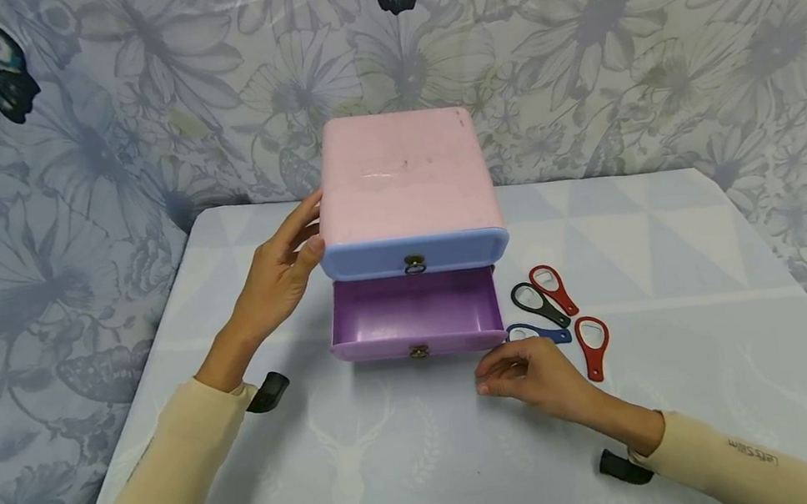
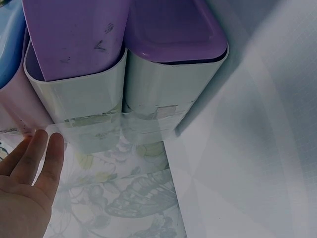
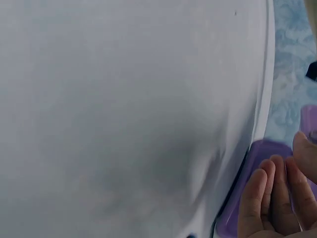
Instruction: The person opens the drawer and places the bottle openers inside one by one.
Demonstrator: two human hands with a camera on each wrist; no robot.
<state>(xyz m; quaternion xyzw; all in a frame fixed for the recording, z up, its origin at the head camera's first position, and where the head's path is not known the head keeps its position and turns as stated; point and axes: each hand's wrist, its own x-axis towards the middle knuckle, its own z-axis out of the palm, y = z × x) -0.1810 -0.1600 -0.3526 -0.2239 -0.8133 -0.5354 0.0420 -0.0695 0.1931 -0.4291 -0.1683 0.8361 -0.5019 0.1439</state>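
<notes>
A small drawer unit [image 1: 405, 176] with a pink top and a blue top drawer stands on the table. Below the blue front, a purple drawer [image 1: 413, 305] is pulled out, its inside bare. My left hand [image 1: 278, 276] rests against the unit's left side, fingers extended; its fingertips touch near the pink tier in the left wrist view. My right hand [image 1: 535, 374] is by the purple drawer's front right corner, fingers loosely bent and holding nothing. In the right wrist view, those fingers overlap a lower purple drawer front [image 3: 228, 223].
Right of the unit lie several small ring-headed tools with short handles: a black one [image 1: 557, 315], a blue one [image 1: 557, 336], a red one [image 1: 568, 299] and another red one [image 1: 594, 363]. A patterned cloth [image 1: 576, 54] hangs behind the table [image 1: 646, 256].
</notes>
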